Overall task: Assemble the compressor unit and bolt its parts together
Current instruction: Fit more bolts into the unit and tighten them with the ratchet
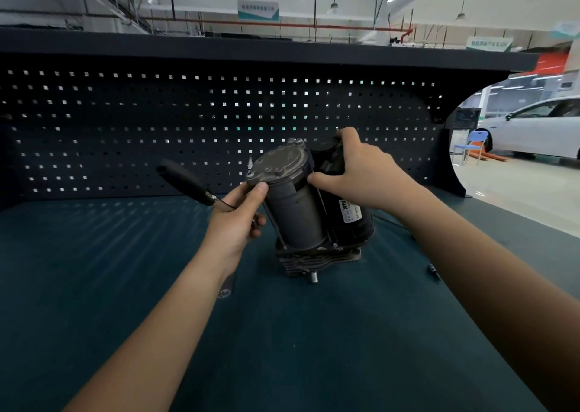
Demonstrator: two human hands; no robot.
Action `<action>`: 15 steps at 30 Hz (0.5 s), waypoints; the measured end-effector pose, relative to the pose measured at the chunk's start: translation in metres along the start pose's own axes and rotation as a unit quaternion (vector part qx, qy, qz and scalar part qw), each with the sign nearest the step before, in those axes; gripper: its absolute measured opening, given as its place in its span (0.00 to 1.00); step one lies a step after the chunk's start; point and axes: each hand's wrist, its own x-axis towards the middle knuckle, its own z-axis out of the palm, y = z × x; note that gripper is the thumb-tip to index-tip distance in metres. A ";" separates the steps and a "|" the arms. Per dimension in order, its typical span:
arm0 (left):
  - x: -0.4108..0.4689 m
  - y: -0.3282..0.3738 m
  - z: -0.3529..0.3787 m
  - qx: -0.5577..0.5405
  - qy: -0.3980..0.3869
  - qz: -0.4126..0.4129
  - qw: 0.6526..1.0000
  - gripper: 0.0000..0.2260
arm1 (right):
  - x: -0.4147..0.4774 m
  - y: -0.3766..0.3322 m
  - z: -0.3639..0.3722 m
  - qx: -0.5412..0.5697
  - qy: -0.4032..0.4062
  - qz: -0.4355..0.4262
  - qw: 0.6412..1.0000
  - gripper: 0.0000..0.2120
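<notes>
The compressor unit (301, 210) stands tilted on the dark green bench mat, a grey cylinder with a round cap on top, a black motor body with a white label beside it and a finned base below. My right hand (361, 173) grips the black motor part from the upper right, thumb on the seam between the two bodies. My left hand (238, 220) holds a black-handled screwdriver (185, 181), its handle sticking up and left, while the thumb presses the edge of the grey cap. Long thin bolts run down the cylinder's sides.
A small cylindrical metal part (226, 289) lies on the mat under my left forearm. A small dark bit or bolt (434, 272) lies to the right of the unit. A dark pegboard (188, 129) walls the bench's back. The bench's right edge drops off to the workshop floor.
</notes>
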 end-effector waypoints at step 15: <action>-0.004 0.025 -0.019 0.172 0.002 0.019 0.985 0.15 | 0.003 0.010 0.004 0.015 -0.016 0.003 1.000 0.31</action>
